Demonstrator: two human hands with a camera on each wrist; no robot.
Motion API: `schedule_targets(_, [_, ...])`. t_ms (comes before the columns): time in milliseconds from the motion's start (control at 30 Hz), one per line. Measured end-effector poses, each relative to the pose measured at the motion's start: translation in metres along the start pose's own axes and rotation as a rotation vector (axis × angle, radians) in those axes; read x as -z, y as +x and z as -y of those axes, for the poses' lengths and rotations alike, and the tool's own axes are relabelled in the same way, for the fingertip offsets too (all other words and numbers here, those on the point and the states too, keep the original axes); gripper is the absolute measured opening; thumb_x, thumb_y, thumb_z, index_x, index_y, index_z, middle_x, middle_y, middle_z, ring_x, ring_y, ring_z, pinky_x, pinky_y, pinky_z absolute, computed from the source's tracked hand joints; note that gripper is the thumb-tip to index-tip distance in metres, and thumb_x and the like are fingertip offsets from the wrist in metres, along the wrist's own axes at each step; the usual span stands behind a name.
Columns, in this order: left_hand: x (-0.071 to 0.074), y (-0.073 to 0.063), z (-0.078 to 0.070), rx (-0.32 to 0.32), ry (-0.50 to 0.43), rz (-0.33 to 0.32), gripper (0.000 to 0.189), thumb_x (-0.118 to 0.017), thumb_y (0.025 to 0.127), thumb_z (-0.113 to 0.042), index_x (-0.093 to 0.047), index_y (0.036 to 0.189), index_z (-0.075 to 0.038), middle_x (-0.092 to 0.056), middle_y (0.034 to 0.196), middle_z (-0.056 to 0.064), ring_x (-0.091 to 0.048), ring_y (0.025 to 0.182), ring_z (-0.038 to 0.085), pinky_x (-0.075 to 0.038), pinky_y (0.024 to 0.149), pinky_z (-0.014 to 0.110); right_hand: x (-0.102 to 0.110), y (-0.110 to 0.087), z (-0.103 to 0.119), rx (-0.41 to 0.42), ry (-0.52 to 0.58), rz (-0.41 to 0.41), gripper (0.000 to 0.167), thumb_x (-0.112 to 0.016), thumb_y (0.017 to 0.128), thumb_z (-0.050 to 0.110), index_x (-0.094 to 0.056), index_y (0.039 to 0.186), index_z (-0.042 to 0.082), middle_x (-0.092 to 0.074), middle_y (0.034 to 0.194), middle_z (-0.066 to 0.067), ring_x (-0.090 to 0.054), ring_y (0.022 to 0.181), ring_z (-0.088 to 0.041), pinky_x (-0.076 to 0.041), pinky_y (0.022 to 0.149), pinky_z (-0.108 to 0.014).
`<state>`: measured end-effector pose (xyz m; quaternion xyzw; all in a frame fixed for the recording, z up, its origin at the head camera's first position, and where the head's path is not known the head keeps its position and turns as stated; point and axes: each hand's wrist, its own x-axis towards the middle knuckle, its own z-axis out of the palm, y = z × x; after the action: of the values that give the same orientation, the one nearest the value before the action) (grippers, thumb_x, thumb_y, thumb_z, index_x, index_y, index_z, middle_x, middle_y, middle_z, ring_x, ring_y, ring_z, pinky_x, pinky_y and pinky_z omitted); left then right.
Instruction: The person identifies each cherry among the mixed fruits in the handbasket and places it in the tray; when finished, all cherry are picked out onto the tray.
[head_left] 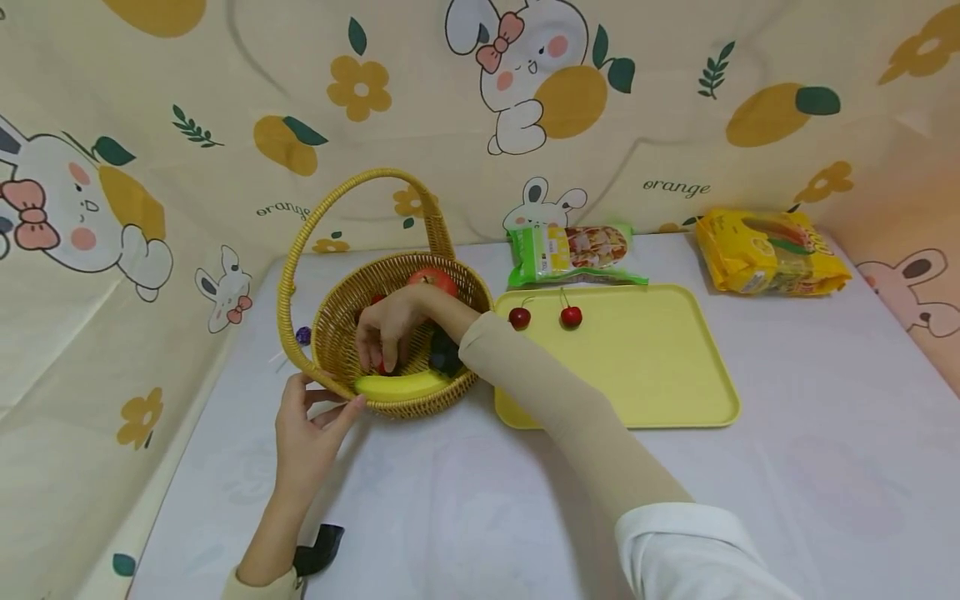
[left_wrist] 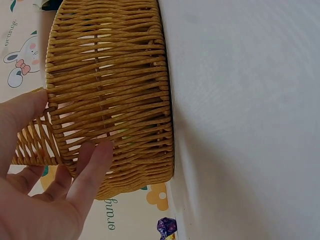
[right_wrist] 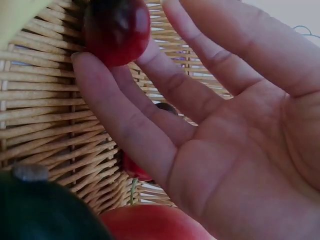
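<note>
At the far left of the white-covered counter, a purple-wrapped candy lies just beside the wicker basket. The left hand has its grip closed on the basket, thumb and fingers on either side of the rim where the handle meets it. The right hand reaches inside, its grip's bent fingers closed about a dark red cherry, low in the basket. Next to that hand lie a banana along the near wall, an apple-like red fruit at the back and a dark green fruit. Rightward, a yellow tray bears two stemmed cherries; behind it sits a green-edged food packet, and farther right a yellow packet.
</note>
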<state>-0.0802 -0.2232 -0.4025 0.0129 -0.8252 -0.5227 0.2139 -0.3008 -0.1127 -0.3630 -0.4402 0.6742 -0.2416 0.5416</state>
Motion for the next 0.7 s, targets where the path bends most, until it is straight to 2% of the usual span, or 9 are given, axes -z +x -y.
schedule_targets(100, [0.001,0.001,0.012,0.002,-0.003,0.005,0.049,-0.078,0.082,0.007,-0.047,0.12,0.008,-0.051,0.119,0.019,-0.059,0.095,0.013,-0.06,0.076,0.02,-0.001,-0.001,0.001,-0.006,0.006,0.029,0.031,-0.068,0.087,-0.011,-0.066,0.117,-0.004,-0.059,0.103,-0.012,-0.059,0.089,-0.017,-0.06,0.086,-0.04])
schedule_targets(167, [0.001,0.001,0.014,0.006,-0.003,0.007,0.049,-0.079,0.082,0.006,-0.048,0.12,0.008,-0.051,0.119,0.02,-0.06,0.096,0.014,-0.061,0.076,0.021,-0.001,-0.001,0.001,0.003,0.0,0.028,0.029,-0.068,0.087,-0.012,-0.068,0.115,-0.004,-0.057,0.1,-0.011,-0.058,0.087,-0.017,-0.061,0.083,-0.038])
schedule_targets(333, [0.0,0.001,0.013,0.018,-0.006,0.003,0.049,-0.079,0.082,0.006,-0.048,0.12,0.008,-0.051,0.119,0.017,-0.06,0.096,0.013,-0.06,0.076,0.02,0.001,-0.003,0.001,0.081,-0.056,-0.047,0.027,-0.071,0.084,-0.012,-0.07,0.11,-0.003,-0.059,0.096,-0.008,-0.054,0.086,-0.014,-0.059,0.075,-0.028])
schedule_targets(467, [-0.001,0.0,0.001,0.015,0.001,-0.002,0.049,-0.077,0.081,0.01,-0.048,0.12,0.011,-0.051,0.118,0.017,-0.059,0.095,0.013,-0.06,0.075,0.019,0.006,-0.013,0.002,0.179,-0.087,-0.133,0.029,-0.076,0.081,-0.008,-0.071,0.108,-0.002,-0.064,0.096,-0.008,-0.053,0.085,-0.014,-0.053,0.07,-0.026])
schedule_targets(600, [-0.001,-0.001,-0.016,0.006,0.002,0.002,0.046,-0.076,0.081,0.013,-0.047,0.117,0.014,-0.051,0.116,0.018,-0.059,0.094,0.017,-0.06,0.075,0.02,0.01,-0.038,0.001,0.305,-0.051,-0.256,0.029,-0.078,0.082,-0.004,-0.071,0.109,-0.003,-0.068,0.102,-0.01,-0.057,0.087,-0.018,-0.055,0.077,-0.028])
schedule_targets(700, [0.0,-0.002,-0.023,0.013,0.002,0.003,0.044,-0.075,0.081,0.013,-0.047,0.115,0.014,-0.051,0.116,0.019,-0.06,0.094,0.022,-0.06,0.075,0.019,0.011,-0.064,0.001,0.39,-0.013,-0.355,0.031,-0.078,0.084,0.0,-0.07,0.113,-0.003,-0.068,0.112,-0.013,-0.061,0.095,-0.023,-0.055,0.086,-0.03])
